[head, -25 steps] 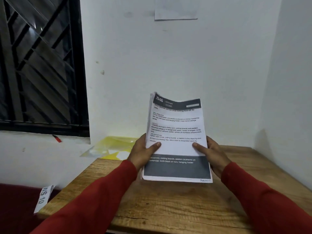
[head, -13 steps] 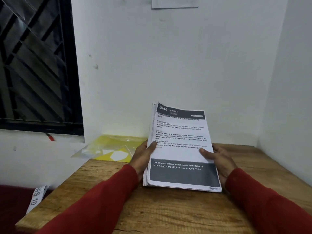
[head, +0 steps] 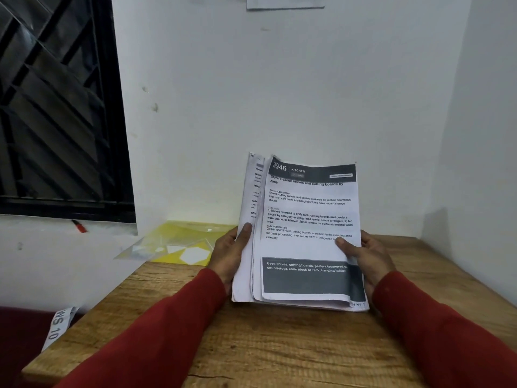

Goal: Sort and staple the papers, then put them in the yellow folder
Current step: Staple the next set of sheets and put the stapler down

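Papers (head: 305,233) stand propped on the wooden table (head: 251,345), pinched between both hands: left hand (head: 229,253) gripping the left edge, right hand (head: 369,256) the right, thumbs on the front. The top sheet reads "46 KITCHEN". The yellow folder (head: 184,242) lies behind, left.

Fanned printed papers (head: 305,242), yellow folder (head: 184,242) behind

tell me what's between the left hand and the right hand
The stack of papers, gripped at its side edges by left hand and right hand, in the head view.
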`<state>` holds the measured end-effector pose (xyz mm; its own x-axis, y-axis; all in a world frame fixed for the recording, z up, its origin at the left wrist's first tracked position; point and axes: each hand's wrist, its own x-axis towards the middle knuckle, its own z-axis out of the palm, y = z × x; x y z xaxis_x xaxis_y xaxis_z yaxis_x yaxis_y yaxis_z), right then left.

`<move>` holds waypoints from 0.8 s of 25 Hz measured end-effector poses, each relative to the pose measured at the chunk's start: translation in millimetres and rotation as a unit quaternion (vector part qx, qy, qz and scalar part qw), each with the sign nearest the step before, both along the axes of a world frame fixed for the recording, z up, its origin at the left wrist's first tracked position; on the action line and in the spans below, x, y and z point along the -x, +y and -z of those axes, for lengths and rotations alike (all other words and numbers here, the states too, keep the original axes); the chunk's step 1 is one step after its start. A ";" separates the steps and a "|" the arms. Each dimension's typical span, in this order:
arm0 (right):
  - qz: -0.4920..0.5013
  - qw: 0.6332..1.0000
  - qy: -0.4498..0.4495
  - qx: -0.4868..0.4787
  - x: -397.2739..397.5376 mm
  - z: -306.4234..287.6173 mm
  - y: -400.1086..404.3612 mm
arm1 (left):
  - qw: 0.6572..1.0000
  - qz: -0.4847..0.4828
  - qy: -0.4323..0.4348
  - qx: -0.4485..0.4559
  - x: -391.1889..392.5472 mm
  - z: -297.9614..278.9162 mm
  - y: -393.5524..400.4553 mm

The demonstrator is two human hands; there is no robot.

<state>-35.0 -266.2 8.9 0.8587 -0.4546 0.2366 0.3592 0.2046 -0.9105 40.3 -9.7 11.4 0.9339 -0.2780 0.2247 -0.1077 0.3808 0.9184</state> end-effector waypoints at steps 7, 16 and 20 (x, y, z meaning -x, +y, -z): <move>-0.025 0.996 0.065 -0.050 2.9 -2.5 -13.3 | 0.998 -0.053 0.024 0.016 -13.4 -0.9 8.6; 0.099 0.991 0.068 -0.052 2.9 -7.1 -35.5 | 0.962 -0.265 -0.015 0.064 -35.3 -22.6 50.9; 0.216 0.972 0.088 -0.033 3.3 -2.9 -52.5 | 0.962 -0.244 0.041 0.119 -51.7 -14.4 64.7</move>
<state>-38.3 -318.7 11.8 0.6084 -0.7912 0.0612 0.2642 0.1293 -0.9558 92.0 55.0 25.8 0.9578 0.2471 0.1470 -0.2566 0.5039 0.8248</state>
